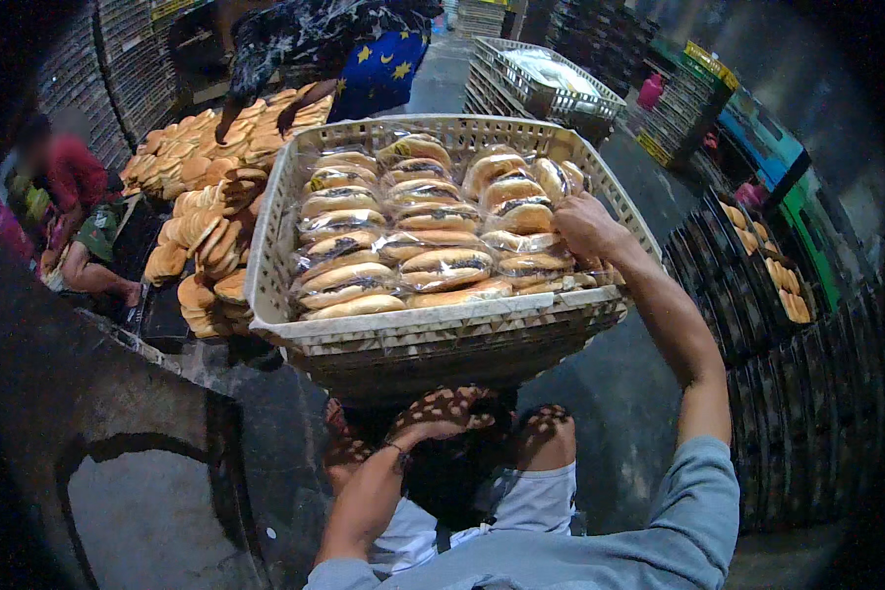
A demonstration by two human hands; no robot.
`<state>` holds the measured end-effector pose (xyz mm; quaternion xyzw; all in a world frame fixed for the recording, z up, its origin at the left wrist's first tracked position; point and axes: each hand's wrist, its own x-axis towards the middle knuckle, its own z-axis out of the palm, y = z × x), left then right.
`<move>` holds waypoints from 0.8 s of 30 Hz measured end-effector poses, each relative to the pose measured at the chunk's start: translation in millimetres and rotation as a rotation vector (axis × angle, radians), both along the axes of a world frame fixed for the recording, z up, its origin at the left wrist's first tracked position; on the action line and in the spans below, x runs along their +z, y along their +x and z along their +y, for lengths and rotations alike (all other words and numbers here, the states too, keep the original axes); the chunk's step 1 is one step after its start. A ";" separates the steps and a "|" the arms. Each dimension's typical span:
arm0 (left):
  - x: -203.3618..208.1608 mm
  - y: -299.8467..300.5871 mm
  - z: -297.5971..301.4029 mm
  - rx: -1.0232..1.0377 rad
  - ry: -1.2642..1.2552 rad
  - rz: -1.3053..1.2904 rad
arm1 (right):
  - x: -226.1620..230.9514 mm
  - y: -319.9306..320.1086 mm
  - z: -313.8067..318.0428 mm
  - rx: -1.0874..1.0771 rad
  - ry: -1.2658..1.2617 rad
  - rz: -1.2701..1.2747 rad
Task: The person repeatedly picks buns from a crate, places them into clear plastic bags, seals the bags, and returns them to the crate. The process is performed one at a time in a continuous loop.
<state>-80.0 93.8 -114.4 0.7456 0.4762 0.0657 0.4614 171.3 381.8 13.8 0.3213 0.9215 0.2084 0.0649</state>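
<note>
A cream plastic crate (433, 317) stands before me, packed with rows of filled buns (447, 267) in clear wrap. Dark filling shows along their split sides. My right hand (592, 228) reaches over the crate's right side, its fingers curled down on a wrapped bun at the end of the right row; the fingertips are partly hidden. Below the crate's near edge, my left hand (442, 413) hangs in dappled light over my lap, holding nothing, with thumb and fingers apart.
Loose buns (206, 231) lie heaped at left, where a person in dark, star-patterned clothing (379, 74) reaches over them. Another person (79, 192) sits at far left. Stacked crates (546, 84) stand behind; dark trays (747, 265), some holding buns, are stacked at right.
</note>
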 end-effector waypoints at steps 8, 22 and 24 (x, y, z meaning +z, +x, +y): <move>-19.7 -1.7 -9.6 0.080 0.149 -0.056 | 24.6 10.5 -10.1 -0.001 -0.357 0.830; 112.2 -1.3 -48.0 0.566 0.623 -0.935 | 163.4 -7.3 -180.7 0.381 -0.138 1.045; 112.0 -0.7 -42.3 0.630 0.840 -1.000 | 164.3 -17.3 -214.0 0.409 -0.319 1.056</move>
